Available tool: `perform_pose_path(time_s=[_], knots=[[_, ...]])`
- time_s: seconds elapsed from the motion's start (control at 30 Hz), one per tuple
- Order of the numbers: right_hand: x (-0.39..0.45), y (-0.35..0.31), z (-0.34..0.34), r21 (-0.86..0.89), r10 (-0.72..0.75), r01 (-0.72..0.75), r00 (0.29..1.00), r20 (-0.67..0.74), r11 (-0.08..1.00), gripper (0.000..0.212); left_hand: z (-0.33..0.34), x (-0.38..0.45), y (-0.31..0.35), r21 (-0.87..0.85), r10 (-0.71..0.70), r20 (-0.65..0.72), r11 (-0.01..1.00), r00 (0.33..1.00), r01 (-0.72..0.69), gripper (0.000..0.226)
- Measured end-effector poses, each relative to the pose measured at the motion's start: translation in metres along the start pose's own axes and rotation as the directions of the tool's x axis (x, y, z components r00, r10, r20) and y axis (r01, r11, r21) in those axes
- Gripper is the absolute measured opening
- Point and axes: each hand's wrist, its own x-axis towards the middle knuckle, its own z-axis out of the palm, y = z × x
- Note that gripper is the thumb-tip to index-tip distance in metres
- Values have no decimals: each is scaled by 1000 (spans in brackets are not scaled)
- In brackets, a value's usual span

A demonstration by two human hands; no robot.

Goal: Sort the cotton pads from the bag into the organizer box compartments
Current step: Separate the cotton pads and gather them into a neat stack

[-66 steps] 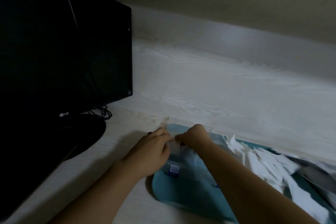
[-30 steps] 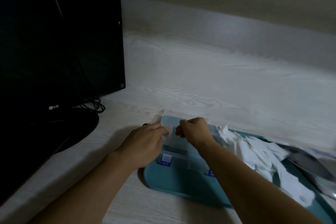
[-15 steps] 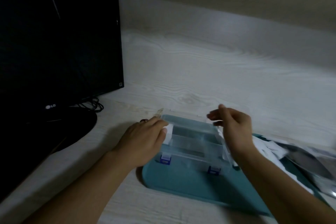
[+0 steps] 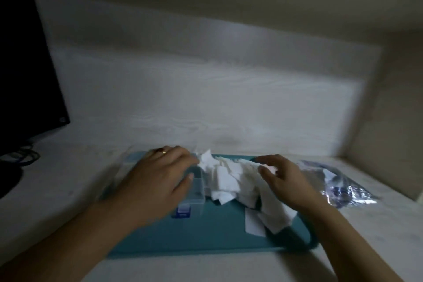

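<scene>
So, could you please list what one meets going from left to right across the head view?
Monitor → left hand resting on the clear organizer box → pile of white cotton pads on the teal tray → right hand → crinkled plastic bag.

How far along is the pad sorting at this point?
Early. Done: the cotton pads are out of the bag, heaped on the tray. In hand: the left hand rests on the organizer box; the right hand reaches over the pile. Left: no sorted pads visible in any compartment.
</scene>
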Motion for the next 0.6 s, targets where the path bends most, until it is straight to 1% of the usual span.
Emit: perform_pose_path(time_s=[0.07,0.13,0.2,0.27,0.33,0.37,0.4,0.47,0.53,0.6], knots=[[-3,-5,4,-77,-72,82,989,133,994,47,22,19,26,27,26,68,999,997,-28,41],[-8,-8,11,-65,-108,127,964,242,990,68,42,34,49,64,18,154,998,988,-28,51],[-10,-8,20,-38,-123,142,942,312,989,78,59,41,61,103,-33,267,995,963,6,58],[-11,-6,24,-74,-131,165,932,338,983,75,70,39,62,136,-46,297,991,954,6,58],[-11,-7,23,-111,-140,182,940,311,977,66,72,34,56,162,-22,288,986,957,-26,52],[-11,-8,22,-118,-159,200,945,285,973,60,74,31,50,164,-14,261,986,965,-30,46],[-11,-9,21,-119,-176,212,950,259,970,54,76,27,44,137,-7,224,990,975,-24,39],[-11,-12,19,-121,-182,210,961,208,970,46,75,22,37,4,-27,190,1000,981,26,31],[-12,-13,19,-122,-192,214,966,172,969,40,72,20,36,-118,-70,116,990,991,84,32],[-13,-14,21,-104,-200,218,966,162,970,35,71,18,37,-182,-99,60,977,993,108,34]])
